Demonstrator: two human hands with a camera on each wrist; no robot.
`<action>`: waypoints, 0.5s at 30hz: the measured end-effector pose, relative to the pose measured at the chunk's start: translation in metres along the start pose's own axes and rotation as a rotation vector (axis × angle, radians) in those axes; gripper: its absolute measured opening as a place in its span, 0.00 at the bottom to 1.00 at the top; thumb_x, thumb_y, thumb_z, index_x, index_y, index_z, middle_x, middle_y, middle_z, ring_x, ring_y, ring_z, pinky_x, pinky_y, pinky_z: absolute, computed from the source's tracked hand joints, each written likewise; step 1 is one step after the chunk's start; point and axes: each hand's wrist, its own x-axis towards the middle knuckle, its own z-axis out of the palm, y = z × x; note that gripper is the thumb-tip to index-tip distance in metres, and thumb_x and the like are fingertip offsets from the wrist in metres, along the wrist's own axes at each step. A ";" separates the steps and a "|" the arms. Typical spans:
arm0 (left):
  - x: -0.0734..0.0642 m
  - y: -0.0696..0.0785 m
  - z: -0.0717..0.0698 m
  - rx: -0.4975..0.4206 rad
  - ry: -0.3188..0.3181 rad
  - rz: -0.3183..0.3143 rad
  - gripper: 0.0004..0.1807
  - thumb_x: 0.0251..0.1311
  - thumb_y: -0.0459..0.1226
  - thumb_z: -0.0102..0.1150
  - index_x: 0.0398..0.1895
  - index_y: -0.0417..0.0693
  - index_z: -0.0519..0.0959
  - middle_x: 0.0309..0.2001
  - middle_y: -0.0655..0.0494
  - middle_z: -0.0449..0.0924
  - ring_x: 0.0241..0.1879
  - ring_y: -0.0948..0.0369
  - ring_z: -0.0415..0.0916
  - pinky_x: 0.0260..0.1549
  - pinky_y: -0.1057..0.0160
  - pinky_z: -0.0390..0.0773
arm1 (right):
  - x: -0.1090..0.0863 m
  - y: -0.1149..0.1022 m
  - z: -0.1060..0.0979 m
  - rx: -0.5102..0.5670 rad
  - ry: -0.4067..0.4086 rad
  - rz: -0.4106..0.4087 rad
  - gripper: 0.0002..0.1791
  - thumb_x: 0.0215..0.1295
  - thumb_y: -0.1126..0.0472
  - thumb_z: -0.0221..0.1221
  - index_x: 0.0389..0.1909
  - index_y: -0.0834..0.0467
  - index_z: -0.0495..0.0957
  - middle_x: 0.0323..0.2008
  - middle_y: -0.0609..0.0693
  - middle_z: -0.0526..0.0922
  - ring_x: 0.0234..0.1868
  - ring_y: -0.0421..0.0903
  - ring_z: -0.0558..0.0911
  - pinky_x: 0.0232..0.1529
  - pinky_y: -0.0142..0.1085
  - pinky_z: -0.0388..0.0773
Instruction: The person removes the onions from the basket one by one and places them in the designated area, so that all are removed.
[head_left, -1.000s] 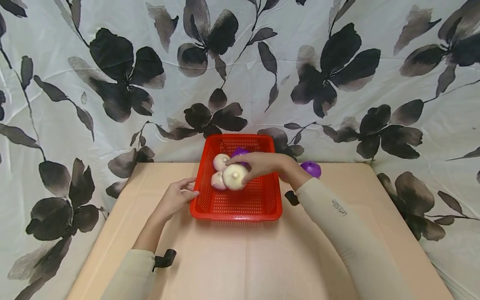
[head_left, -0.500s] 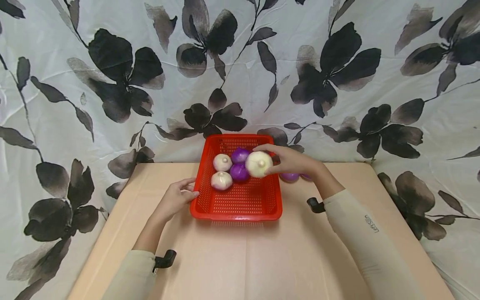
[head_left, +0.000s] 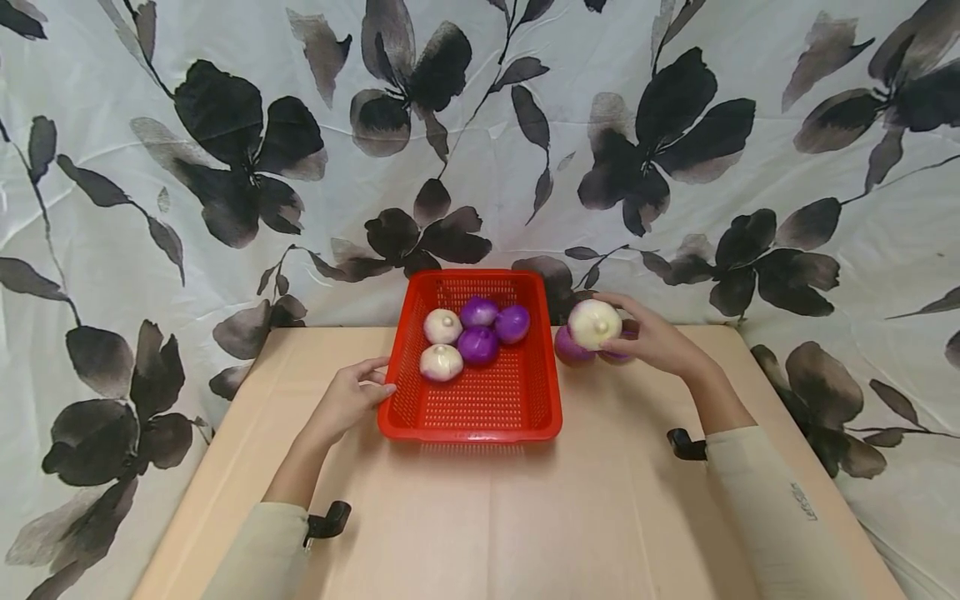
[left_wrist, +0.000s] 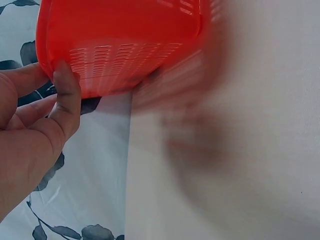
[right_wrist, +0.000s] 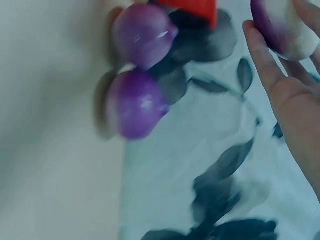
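Observation:
My right hand (head_left: 651, 337) holds a turnip (head_left: 595, 324) up at the right of the red basket. Its pale side faces the head camera; in the right wrist view the turnip (right_wrist: 280, 30) also shows purple. My left hand (head_left: 352, 396) grips the left rim of the red plastic basket (head_left: 471, 435), with thumb and fingers at its edge (left_wrist: 45, 40) in the left wrist view. Inside lie two whitish turnips (head_left: 441, 362) and three purple ones (head_left: 477, 345), grouped toward the back left.
Two purple turnips (right_wrist: 137, 104) sit on the table right of the basket, near its back edge; the held turnip and right hand partly cover them in the head view. Behind the beige table (head_left: 487, 517) hangs a floral cloth (head_left: 525, 217).
My right hand has lifted the pale turnip out of the basket and carried it right, over the purple ones. The purple turnips inside are now uncovered. My left hand stays at the rim.

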 end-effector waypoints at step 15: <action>0.001 -0.001 0.000 0.020 0.010 -0.006 0.30 0.68 0.29 0.62 0.72 0.31 0.68 0.46 0.36 0.79 0.35 0.59 0.82 0.33 0.69 0.84 | -0.035 0.074 -0.036 -0.162 0.335 0.081 0.45 0.70 0.63 0.66 0.81 0.60 0.52 0.73 0.68 0.61 0.58 0.66 0.77 0.42 0.17 0.75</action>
